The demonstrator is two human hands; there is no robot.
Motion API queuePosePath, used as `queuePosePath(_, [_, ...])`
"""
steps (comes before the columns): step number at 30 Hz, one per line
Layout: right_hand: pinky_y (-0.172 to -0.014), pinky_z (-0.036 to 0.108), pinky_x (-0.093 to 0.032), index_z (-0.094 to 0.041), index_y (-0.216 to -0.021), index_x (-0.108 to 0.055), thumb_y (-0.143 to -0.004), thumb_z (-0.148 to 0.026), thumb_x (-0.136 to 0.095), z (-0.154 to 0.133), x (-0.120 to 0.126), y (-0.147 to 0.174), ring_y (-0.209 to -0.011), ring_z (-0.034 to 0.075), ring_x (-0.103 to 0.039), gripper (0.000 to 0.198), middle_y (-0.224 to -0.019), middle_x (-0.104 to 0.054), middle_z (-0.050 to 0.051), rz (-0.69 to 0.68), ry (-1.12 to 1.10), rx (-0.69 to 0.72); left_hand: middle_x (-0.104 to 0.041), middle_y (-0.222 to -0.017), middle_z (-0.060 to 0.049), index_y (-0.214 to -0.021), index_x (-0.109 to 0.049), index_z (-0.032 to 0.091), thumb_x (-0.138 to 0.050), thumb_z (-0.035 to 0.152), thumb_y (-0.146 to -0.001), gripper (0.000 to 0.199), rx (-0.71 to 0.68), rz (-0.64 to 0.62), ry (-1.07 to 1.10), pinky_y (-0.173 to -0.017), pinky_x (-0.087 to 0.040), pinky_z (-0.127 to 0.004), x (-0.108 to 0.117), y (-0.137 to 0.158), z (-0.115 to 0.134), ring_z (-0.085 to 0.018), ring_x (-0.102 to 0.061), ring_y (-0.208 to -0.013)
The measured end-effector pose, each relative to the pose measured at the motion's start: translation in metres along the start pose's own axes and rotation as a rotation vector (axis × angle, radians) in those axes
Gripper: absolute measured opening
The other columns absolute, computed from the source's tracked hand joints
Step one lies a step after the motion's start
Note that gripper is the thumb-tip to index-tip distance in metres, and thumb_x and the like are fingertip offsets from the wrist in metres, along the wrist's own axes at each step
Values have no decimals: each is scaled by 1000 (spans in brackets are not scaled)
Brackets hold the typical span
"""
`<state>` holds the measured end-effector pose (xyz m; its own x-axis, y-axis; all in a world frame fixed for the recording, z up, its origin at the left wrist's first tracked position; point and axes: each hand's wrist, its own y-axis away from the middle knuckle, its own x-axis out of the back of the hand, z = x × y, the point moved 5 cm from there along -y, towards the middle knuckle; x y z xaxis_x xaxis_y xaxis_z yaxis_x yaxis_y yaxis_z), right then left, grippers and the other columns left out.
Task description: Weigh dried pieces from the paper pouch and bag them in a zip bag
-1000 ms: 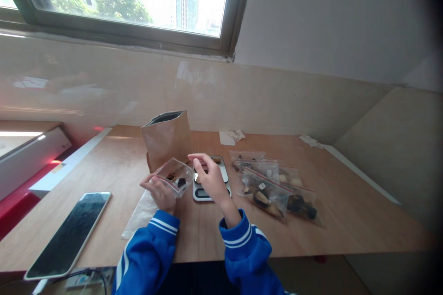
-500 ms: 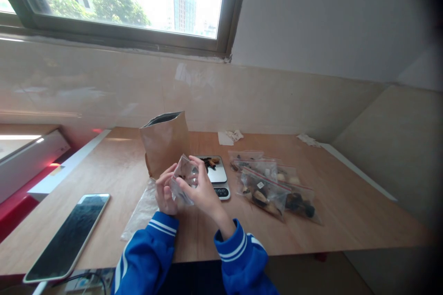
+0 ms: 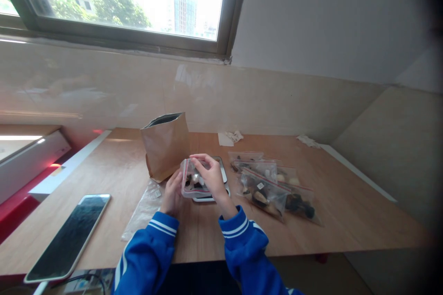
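Note:
Between my hands a small clear zip bag (image 3: 188, 190) is spread open above the digital kitchen scale (image 3: 224, 174). My left hand (image 3: 172, 192) grips the bag's left side. With thumb and fingers closed at the top edge, my right hand (image 3: 212, 176) holds the other side. Dark bits and a pale patch show at the bag's mouth; I cannot tell which lie inside it and which are seen through the plastic. The bag and my right hand cover most of the scale. Just behind my left hand stands an open brown paper pouch (image 3: 166, 145).
Several zip bags of dried pieces (image 3: 265, 193) lie right of the scale. A flat clear plastic bag (image 3: 143, 209) rests left of my left hand. A phone (image 3: 69, 237) with a cable lies at the left front. White paper (image 3: 226, 138) sits by the wall.
My hands have pulled the clear bag's mouth wider and tipped it over the scale. My right hand has moved right, and the dark pieces on the scale are now largely covered.

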<state>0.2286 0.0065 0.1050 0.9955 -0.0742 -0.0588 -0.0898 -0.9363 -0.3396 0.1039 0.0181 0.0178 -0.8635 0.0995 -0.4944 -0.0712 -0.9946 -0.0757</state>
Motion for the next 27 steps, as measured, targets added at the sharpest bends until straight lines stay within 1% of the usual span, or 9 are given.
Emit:
queuePosePath(3, [-81,31,-51,-18,-90,-68,-82,-41,-58,0,5,-3,-85,18,-65,26,-90,-71,6,55,42,50,-67,-94,-6,-103,-62,18,-71,38,-68,41,-21,97,9,-74,-51,-31,7,-2,0,-19,-64,-84])
queuePosePath(6, [-69,29,-53,-18,-93,-68,-81,-42,-58,5,10,-4,-77,18,-64,28,-88,-71,6,126,40,23,-66,-90,-3,-98,-60,19,-71,38,-69,36,-90,209,-50,-70,-50,-28,13,-2,4,-16,-62,-79])
queuePosePath(9, [-57,27,-52,-18,-94,-67,-80,-42,-59,10,11,-3,-68,16,-62,29,-89,-70,6,169,13,-15,-65,-91,-3,-100,-58,20,-68,41,-72,37,-127,246,-115,-65,-49,-28,16,-3,7,-16,-61,-76])
queuePosePath(13, [-53,26,-51,-18,-94,-67,-81,-45,-57,13,9,-2,-67,17,-62,32,-87,-70,6,194,36,-32,-62,-93,-3,-105,-55,21,-67,44,-73,41,-279,311,-228,-67,-48,-25,22,-2,16,-14,-61,-80])
queuePosePath(16, [-49,24,-50,-18,-94,-66,-82,-46,-55,13,11,-6,-57,13,-59,33,-88,-69,6,230,88,-24,-59,-108,-7,-116,-51,24,-64,47,-75,49,-331,297,-309,-64,-49,-24,21,1,19,-15,-62,-86])
queuePosePath(19, [-38,22,-45,-18,-100,-63,-80,-50,-55,13,10,-13,-54,13,-59,38,-93,-68,6,180,41,-70,-51,-128,-11,-133,-37,29,-60,52,-77,65,-248,235,-218,-67,-53,-29,15,3,14,-20,-63,-96])
queuePosePath(22, [-38,23,-49,-19,-106,-61,-77,-53,-58,12,1,-18,-61,16,-64,44,-99,-67,7,-4,-56,-134,-58,-122,-13,-137,-35,27,-50,58,-81,66,-8,59,-32,-70,-55,-38,2,3,3,-26,-65,-95])
queuePosePath(24, [-51,27,-56,-20,-110,-60,-81,-54,-54,10,-3,-19,-76,18,-67,46,-106,-66,8,-120,-88,-118,-64,-112,-14,-130,-48,21,-46,57,-84,59,109,-41,44,-69,-55,-38,-4,3,-2,-27,-65,-92])
queuePosePath(27, [-79,33,-56,-21,-118,-58,-92,-53,-34,12,4,-16,-103,21,-62,48,-118,-62,9,-154,-36,-21,-66,-107,-13,-122,-54,15,-50,48,-86,49,190,18,126,-62,-55,-29,2,3,-4,-22,-66,-83])
